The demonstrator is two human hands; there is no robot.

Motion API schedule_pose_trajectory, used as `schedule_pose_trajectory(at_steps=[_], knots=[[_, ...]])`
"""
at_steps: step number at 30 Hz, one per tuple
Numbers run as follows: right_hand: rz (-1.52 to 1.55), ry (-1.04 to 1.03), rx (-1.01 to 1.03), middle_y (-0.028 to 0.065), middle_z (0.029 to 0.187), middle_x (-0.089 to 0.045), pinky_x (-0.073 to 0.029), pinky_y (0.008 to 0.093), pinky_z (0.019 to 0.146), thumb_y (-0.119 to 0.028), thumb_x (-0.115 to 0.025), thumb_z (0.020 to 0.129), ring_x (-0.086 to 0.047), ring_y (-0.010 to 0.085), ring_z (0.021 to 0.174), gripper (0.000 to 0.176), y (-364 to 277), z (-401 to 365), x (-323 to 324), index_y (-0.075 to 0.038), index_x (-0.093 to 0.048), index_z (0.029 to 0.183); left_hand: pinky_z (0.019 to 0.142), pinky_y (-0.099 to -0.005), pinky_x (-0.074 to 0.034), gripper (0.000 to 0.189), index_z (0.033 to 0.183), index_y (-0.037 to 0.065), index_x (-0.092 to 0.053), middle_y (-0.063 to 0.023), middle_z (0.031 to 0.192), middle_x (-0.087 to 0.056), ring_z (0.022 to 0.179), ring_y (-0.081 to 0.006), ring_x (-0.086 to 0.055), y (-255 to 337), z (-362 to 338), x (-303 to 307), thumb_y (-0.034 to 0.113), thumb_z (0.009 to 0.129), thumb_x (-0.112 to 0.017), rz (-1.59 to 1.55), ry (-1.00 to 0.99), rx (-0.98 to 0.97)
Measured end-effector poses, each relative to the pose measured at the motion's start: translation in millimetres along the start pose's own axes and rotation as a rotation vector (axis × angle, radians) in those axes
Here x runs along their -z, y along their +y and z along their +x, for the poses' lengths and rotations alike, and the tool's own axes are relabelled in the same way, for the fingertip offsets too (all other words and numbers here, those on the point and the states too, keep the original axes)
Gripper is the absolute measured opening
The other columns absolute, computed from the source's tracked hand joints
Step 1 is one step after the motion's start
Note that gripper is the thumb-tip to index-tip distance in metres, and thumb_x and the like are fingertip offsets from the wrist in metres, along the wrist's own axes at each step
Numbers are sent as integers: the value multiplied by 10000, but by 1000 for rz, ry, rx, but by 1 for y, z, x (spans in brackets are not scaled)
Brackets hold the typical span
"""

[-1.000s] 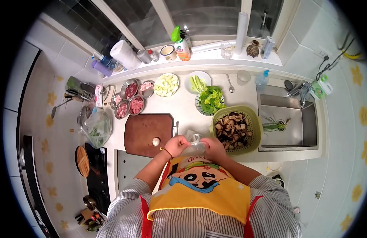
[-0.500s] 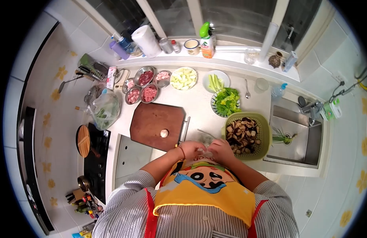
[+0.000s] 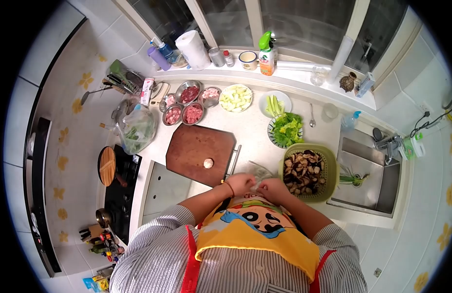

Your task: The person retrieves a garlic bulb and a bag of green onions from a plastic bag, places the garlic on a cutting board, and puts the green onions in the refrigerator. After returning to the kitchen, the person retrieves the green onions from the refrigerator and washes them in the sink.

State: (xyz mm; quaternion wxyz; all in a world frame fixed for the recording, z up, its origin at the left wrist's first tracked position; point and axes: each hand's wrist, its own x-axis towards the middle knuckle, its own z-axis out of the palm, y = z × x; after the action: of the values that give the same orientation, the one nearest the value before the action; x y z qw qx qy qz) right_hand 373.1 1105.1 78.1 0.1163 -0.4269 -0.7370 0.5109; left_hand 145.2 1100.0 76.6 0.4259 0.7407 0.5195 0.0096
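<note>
My left hand (image 3: 241,184) is closed on one side of a thin, see-through plastic bag (image 3: 261,171) at the counter's front edge. Opposite it, my right hand (image 3: 274,190) pinches the bag's near edge. Whether anything lies inside the bag I cannot make out. To the left, a whole garlic bulb (image 3: 208,163) rests on a brown wooden cutting board (image 3: 194,146) with a metal handle. Close by my right hand stands a green colander (image 3: 335,171) filled with cut pieces of what looks like eggplant (image 3: 304,168).
Behind the board are small metal bowls of meat (image 3: 192,113) and a plate of pale cut vegetable (image 3: 236,98). Leafy greens (image 3: 287,129) fill a striped bowl. A sink (image 3: 367,190) with green onions is at right, a stove (image 3: 121,195) at left.
The whole view has shifted a little, so everything sits further right. My hands have moved slightly but stay at the plastic bag.
</note>
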Motion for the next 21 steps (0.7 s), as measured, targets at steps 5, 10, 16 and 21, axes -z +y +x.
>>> schedule_pose_trajectory(at_steps=[5,10,16,21], knots=[[-149,182,102,154,805,-659,-520,457,710,-266,-674,855,-649,360,779,199,2,-9,7,-70,-688,891,766,-325,-510,232,1001,64,-623,-77,865,-646,786,-220,-616,-31,-4,5,283,1036,-557,-173,662,-67],[-146,375,356,109,945,-616,-515,435,731,-236,-710,839,-622,348,859,206,-26,-2,8,-91,-644,970,721,-238,-470,277,985,66,-573,25,815,-570,752,-61,-524,-4,-8,14,310,1079,-479,-829,281,42],[-210,306,367,105,978,-621,-516,426,757,-196,-726,818,-626,334,870,189,11,16,5,-85,-664,958,692,-274,-482,291,956,54,-548,4,775,-568,700,-101,-533,-8,6,17,291,1089,-443,-468,448,107],[-144,506,529,92,966,-615,-502,458,757,-158,-698,813,-618,340,869,121,-39,15,10,-88,-671,908,637,-261,-442,312,905,67,-559,14,735,-531,652,-89,-480,5,2,27,313,1078,-476,-1208,344,181]])
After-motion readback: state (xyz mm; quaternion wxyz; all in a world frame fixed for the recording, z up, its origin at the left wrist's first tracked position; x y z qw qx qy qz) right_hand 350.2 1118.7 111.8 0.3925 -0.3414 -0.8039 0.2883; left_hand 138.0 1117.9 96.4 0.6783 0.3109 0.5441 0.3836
